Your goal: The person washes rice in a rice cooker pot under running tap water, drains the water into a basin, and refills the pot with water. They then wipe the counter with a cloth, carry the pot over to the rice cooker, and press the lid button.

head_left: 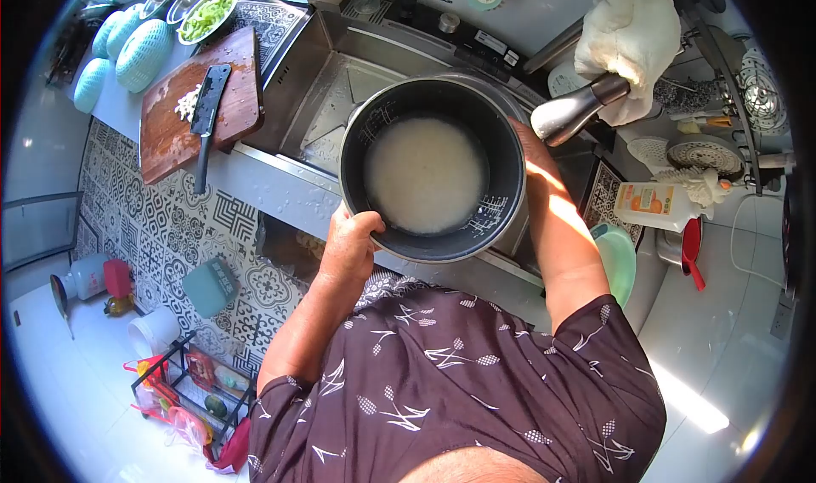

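A dark round inner pot [500, 164] with white level marks is held over the front edge of the metal sink [319, 113]. Cloudy whitish liquid [427, 175] covers its bottom. My left hand [347, 238] grips the lower left rim, thumb over the edge and fingers closed beneath. At the right side of the pot is my right hand [531, 150], closed against the outer wall; its fingertips are hidden behind the pot. The metal faucet [582, 109], with a white cloth [629, 36] wrapped about it, reaches in close to my right hand.
On the left, a cleaver [210, 100] and chopped white pieces lie on a wooden board [246, 83]. Bowls, one with sliced greens [206, 17], stand behind. To the right are a green basin [614, 258], a white bottle [656, 204] and a red-handled pan [690, 249].
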`<state>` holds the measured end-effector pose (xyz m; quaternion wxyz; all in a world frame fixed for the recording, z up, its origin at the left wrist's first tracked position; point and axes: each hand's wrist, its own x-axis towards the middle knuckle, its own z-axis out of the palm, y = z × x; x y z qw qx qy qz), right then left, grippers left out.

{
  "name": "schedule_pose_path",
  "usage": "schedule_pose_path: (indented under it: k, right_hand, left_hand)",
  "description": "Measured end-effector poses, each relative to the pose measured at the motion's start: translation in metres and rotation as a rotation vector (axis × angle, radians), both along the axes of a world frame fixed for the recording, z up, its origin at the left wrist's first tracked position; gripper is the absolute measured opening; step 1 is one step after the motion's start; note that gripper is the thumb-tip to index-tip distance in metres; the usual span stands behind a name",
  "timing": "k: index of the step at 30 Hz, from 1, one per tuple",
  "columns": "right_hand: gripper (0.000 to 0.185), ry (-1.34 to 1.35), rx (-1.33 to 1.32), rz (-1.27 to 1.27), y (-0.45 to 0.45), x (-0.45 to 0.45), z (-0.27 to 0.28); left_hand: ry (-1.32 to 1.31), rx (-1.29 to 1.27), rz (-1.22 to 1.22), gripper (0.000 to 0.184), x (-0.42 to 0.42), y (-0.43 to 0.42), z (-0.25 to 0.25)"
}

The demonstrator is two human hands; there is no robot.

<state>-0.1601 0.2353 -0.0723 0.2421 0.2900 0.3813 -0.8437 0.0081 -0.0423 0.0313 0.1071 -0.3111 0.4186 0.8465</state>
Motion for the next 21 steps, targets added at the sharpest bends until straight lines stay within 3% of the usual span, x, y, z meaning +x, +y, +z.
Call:
schedule_pose_path:
  k: [5, 9, 10, 15, 18, 21]
  right_hand:
    - [0.026, 0.087, -0.083, 0.102, 0.023, -0.036, -0.059]
    - [0.034, -0.026, -0.002, 0.159, 0.009, -0.060, -0.027]
    - [0.020, 0.004, -0.007, 0.133, 0.006, -0.063, -0.024]
    - [0.020, 0.125, 0.125, 0.094, -0.011, -0.085, -0.026]
    - [0.017, 0.215, 0.012, 0.167, -0.012, -0.108, -0.049]
    - [0.017, 0.103, -0.070, 0.070, -0.016, -0.112, -0.052]
  left_hand:
    - [-0.005, -0.037, -0.023, 0.030, -0.012, 0.008, 0.004]
    - [-0.082, -0.060, -0.055, 0.026, -0.017, 0.012, 0.005]
    - [-0.101, -0.059, -0.063, 0.025, -0.019, 0.013, 0.003]
    - [-0.123, -0.056, -0.084, 0.026, -0.026, 0.018, 0.006]
    - [-0.135, -0.050, -0.085, 0.028, -0.029, 0.022, 0.008]
    - [-0.157, -0.046, -0.087, 0.029, -0.031, 0.023, 0.004]
